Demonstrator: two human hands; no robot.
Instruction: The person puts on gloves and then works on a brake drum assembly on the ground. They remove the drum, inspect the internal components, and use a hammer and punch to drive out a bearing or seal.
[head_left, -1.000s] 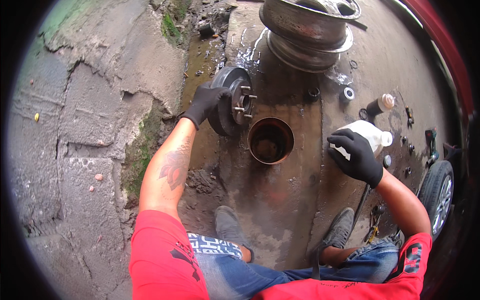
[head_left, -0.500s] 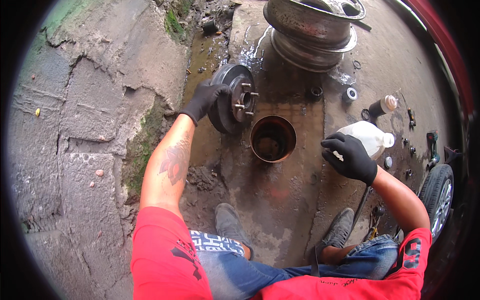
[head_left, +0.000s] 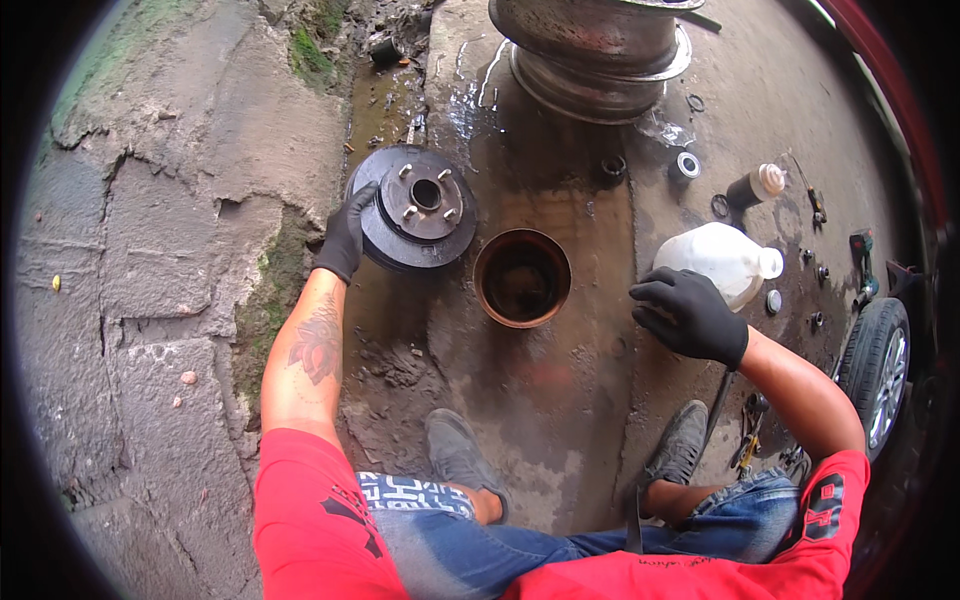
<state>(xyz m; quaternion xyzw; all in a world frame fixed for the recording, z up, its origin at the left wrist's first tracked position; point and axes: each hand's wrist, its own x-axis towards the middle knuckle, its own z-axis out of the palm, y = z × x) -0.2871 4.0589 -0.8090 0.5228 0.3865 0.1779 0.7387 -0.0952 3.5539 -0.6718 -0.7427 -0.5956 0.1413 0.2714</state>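
A black brake drum [head_left: 458, 225] with a lighter hub face and several studs is held up in my gloved left hand [head_left: 348, 228]. The fingers grip its left rim, and the studded face is turned up toward me. Just right of the drum stands a rusty, open-topped round metal can [head_left: 522, 318], dark inside. My gloved right hand [head_left: 690, 315] hovers beside a white plastic jug [head_left: 715, 258] lying on its side. Its fingers are bent and a little apart, with nothing visible between them.
Stacked steel wheel rims [head_left: 590, 75] stand at the far side. A bottle with brown liquid [head_left: 757, 186], a bearing [head_left: 684, 167] and a white cap [head_left: 773, 301] are to the right. A cordless drill [head_left: 862, 262] and a tyred wheel [head_left: 876, 375] stand farther right. Broken concrete [head_left: 165, 240] rises at left.
My left hand has moved left with the brake drum and tilted it, so its studded face now shows fully. My right hand has shifted slightly, its fingers spreading a little.
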